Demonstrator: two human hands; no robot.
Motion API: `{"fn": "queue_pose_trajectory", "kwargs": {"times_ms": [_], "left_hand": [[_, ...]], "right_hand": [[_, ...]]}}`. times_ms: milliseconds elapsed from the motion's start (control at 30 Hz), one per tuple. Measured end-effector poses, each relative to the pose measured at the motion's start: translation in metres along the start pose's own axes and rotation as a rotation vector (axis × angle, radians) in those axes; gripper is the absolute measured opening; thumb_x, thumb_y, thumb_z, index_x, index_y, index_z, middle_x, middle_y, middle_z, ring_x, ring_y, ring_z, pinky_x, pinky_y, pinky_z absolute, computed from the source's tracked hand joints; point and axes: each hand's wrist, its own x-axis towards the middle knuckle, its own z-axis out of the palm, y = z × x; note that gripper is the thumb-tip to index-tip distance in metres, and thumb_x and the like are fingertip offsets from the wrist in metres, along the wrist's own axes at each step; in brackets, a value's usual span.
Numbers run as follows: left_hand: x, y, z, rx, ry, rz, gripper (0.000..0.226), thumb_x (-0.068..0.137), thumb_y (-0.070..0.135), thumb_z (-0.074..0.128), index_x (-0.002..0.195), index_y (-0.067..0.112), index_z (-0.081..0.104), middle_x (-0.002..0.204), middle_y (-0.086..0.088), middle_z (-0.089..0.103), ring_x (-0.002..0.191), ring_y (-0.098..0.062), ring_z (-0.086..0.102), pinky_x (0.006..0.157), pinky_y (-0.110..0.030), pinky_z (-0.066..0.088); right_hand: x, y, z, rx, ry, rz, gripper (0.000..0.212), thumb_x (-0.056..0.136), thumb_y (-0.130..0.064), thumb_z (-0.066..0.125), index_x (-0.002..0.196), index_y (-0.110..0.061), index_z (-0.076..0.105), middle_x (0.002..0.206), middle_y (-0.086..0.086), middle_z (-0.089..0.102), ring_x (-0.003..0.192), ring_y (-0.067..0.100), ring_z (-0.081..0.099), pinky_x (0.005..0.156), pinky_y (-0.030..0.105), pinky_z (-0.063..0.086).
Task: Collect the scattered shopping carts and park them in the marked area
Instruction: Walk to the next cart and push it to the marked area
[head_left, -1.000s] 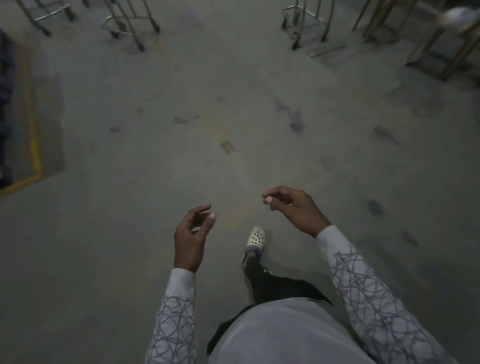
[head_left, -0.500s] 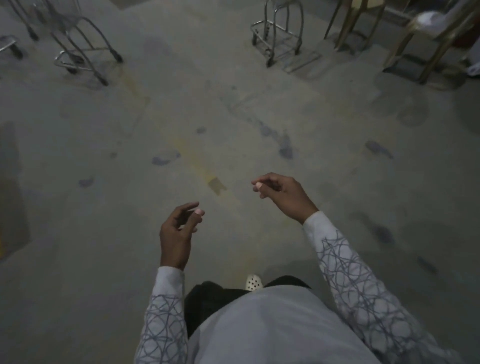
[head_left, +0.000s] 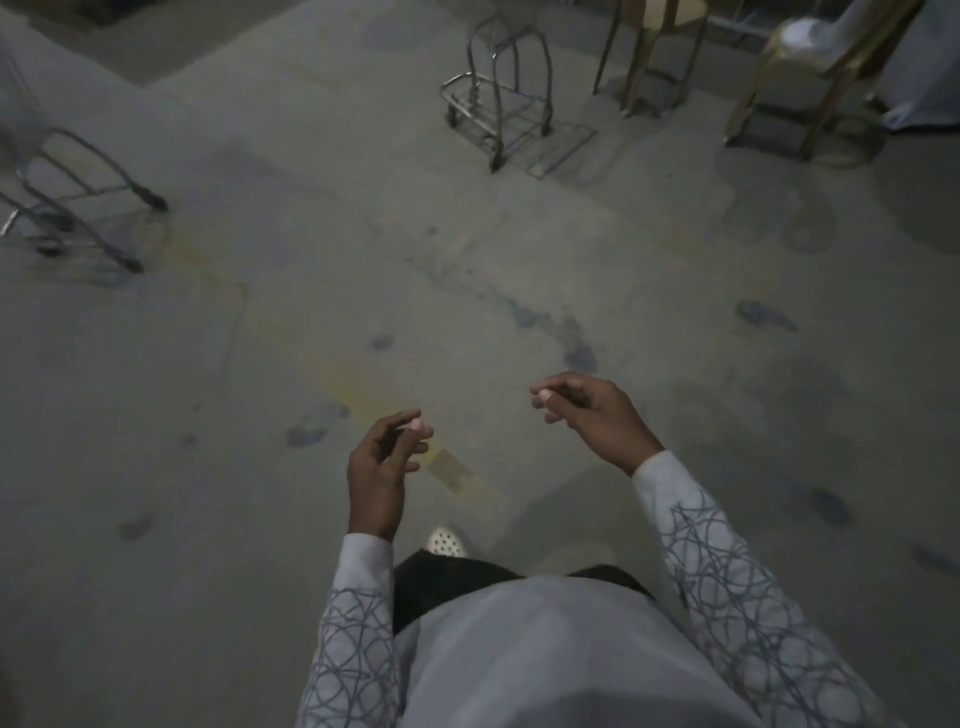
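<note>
A metal shopping cart (head_left: 496, 111) stands ahead on the grey concrete floor, only its lower frame and wheels in view. A second metal cart (head_left: 72, 208) sits at the left edge, blurred. My left hand (head_left: 384, 465) hangs in front of me with loosely curled fingers and holds nothing. My right hand (head_left: 592, 410) is raised a little further forward, fingers also loosely curled and empty. Both hands are well short of either cart. A faded yellow line (head_left: 332, 371) runs diagonally across the floor between the left cart and my feet.
Two gold-legged chairs (head_left: 810, 67) stand at the back right, just beyond the middle cart. Dark stains dot the concrete (head_left: 576, 348). My white shoe (head_left: 444, 540) shows below my left hand. Open floor lies between me and both carts.
The carts and chairs have come closer and lower in view as I walk forward. Both hands stay empty and loosely curled in front of me.
</note>
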Motion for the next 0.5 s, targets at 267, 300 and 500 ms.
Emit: {"fn": "queue_pose_trajectory", "kwargs": {"times_ms": [267,300,500], "left_hand": [[0.197,0.076,0.015,0.064,-0.202,0.049,0.038,0.087,0.038,0.061,0.111,0.009,0.069,0.094,-0.012,0.075,0.083,-0.025,0.069,0.07,-0.038,0.051],[0.22,0.08,0.024,0.068,-0.215,0.044,0.038,0.087,0.037,0.061,0.112,0.008,0.069,0.094,-0.012,0.075,0.082,-0.024,0.069,0.069,-0.038,0.051],[0.358,0.089,0.099,0.089,-0.268,0.007,0.04,0.087,0.039,0.06,0.113,0.01,0.068,0.094,-0.012,0.075,0.081,-0.025,0.069,0.07,-0.04,0.051]], "right_hand": [[0.118,-0.057,-0.008,0.047,0.128,0.032,0.014,0.094,-0.024,0.068,0.106,-0.025,0.075,0.097,-0.005,0.076,0.087,0.018,0.072,0.082,0.026,0.055],[0.136,-0.057,-0.013,0.071,0.164,0.05,0.014,0.094,-0.022,0.067,0.107,-0.023,0.075,0.096,-0.003,0.076,0.086,0.02,0.072,0.078,0.023,0.054],[0.272,-0.049,-0.057,0.14,0.289,0.104,0.012,0.096,-0.013,0.064,0.103,-0.016,0.073,0.094,0.004,0.076,0.078,0.017,0.07,0.068,0.012,0.048]]}}
